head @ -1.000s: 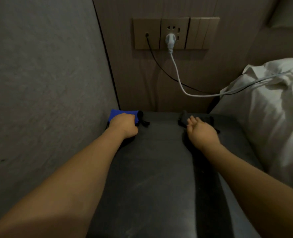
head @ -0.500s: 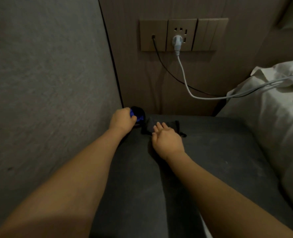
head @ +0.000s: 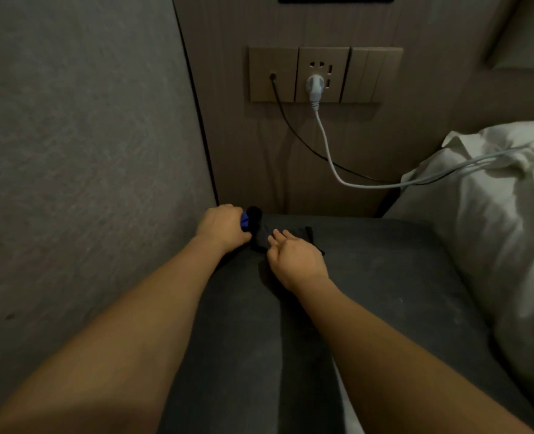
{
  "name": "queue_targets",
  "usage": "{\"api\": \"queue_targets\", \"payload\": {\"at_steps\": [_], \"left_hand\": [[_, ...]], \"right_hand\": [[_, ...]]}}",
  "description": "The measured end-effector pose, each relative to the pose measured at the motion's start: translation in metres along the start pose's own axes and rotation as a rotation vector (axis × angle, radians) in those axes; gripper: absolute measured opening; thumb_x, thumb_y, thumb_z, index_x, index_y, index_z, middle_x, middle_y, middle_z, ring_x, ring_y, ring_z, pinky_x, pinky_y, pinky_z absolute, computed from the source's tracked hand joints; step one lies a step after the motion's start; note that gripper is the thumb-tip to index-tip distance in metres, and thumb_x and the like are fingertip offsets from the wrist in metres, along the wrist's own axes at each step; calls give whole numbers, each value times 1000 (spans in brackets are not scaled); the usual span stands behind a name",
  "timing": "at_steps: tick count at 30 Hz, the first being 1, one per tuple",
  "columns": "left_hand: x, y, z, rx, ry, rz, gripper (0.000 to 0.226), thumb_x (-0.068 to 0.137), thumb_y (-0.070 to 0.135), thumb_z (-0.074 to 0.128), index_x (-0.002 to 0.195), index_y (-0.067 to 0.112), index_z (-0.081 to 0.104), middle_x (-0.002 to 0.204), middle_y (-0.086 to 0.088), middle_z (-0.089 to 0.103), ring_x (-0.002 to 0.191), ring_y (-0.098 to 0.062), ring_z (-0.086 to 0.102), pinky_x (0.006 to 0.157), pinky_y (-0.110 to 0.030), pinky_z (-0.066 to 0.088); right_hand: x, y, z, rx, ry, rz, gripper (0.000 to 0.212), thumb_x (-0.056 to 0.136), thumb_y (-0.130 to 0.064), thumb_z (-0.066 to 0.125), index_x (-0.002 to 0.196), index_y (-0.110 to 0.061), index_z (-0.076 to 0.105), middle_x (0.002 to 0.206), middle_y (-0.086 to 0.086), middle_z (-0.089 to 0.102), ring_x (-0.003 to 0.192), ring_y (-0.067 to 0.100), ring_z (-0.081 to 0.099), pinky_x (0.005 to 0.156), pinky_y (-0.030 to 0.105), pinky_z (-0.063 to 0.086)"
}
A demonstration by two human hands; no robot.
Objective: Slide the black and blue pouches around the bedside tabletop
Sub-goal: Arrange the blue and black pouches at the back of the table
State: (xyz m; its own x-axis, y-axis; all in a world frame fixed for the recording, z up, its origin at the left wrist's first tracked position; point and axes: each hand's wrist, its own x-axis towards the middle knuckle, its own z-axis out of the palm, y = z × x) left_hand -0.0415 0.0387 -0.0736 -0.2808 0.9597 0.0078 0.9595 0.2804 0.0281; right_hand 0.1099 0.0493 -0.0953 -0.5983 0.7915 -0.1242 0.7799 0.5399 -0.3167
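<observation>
Soft crumpled blue pouch, dark tabletop

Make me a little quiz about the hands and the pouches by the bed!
1. True or false: the left hand grips the blue pouch.
2. What lies under the right hand? A) a white plug B) the black pouch C) a pillow
3. Fill in: both pouches sit at the tabletop's far ___ corner, by the wall.

Key: 1 true. 2 B. 3 left.
</observation>
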Motion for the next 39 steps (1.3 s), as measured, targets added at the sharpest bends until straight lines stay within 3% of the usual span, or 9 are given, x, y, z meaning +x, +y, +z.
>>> {"api": "queue_targets", "payload": {"at_steps": [4, 8, 14, 18, 20, 23, 28, 36, 39], "left_hand": [[0, 4, 6, -24, 50, -43, 32, 88, 22, 57, 115, 5, 59, 119, -15, 61, 107, -32, 60, 85, -36, 49], [4, -9, 4, -436, 104, -257, 30, 88, 20, 58, 112, 2, 64, 114, -20, 66, 105, -34, 62, 79, -34, 49], [5, -25, 10, -1011, 165, -594, 33, 87, 11, 56, 118, 1, 63, 116, -25, 64, 106, -36, 62, 91, -41, 50], [8, -31, 11, -1161, 124, -630, 31, 84, 4, 56, 114, -1, 63, 92, -19, 64, 83, -27, 60, 78, -37, 50], [12, -32, 7, -1104, 91, -588, 26, 85, 3, 55, 109, -2, 65, 87, -17, 62, 81, -26, 59, 72, -33, 45], [16, -29, -1, -838, 40, -484, 25, 87, 8, 54, 106, -3, 66, 102, -23, 65, 99, -34, 63, 72, -30, 42], [15, -14, -9, -488, 66, -371, 26, 86, 12, 56, 107, 1, 68, 111, -23, 68, 106, -36, 63, 82, -36, 50], [9, 20, 2, -12, 34, -190, 25, 91, 9, 51, 113, 5, 62, 113, -16, 64, 102, -32, 63, 79, -38, 51], [3, 25, 7, 91, 40, -167, 24, 91, 8, 49, 112, 6, 62, 112, -14, 64, 102, -31, 63, 78, -38, 51]], "right_hand": [[-3, 17, -3, -33, 12, 56, 47, 101, -25, 22, 146, -15, 30, 156, -4, 20, 144, 10, 15, 115, 27, 15], [-7, 17, 0, -16, 38, 93, 48, 100, -24, 24, 146, -10, 28, 157, 1, 19, 145, 15, 14, 116, 28, 12], [1, -15, 15, -10, 106, 71, 53, 97, -28, 29, 146, -7, 27, 156, 9, 22, 144, 23, 17, 116, 34, 14], [16, -59, 28, 31, 66, -53, 55, 96, -27, 32, 146, -5, 27, 155, 12, 21, 144, 26, 16, 117, 36, 14], [16, -67, 32, 8, 52, -61, 57, 97, -28, 31, 147, -4, 20, 157, 13, 15, 145, 27, 11, 118, 37, 11], [10, -70, 34, -21, 51, -68, 58, 97, -28, 30, 148, -3, 17, 157, 15, 13, 145, 29, 9, 117, 38, 10], [1, -78, 36, -54, 23, -140, 58, 98, -29, 30, 147, -2, 18, 157, 16, 13, 144, 30, 9, 116, 39, 12], [-18, -55, 39, 83, 74, -286, 44, 93, -22, 39, 130, -2, 52, 137, 15, 50, 130, 29, 38, 108, 34, 26], [-19, -48, 37, 101, 108, -270, 57, 85, -27, 22, 115, -3, 64, 124, 15, 61, 119, 30, 49, 101, 34, 35]]}}
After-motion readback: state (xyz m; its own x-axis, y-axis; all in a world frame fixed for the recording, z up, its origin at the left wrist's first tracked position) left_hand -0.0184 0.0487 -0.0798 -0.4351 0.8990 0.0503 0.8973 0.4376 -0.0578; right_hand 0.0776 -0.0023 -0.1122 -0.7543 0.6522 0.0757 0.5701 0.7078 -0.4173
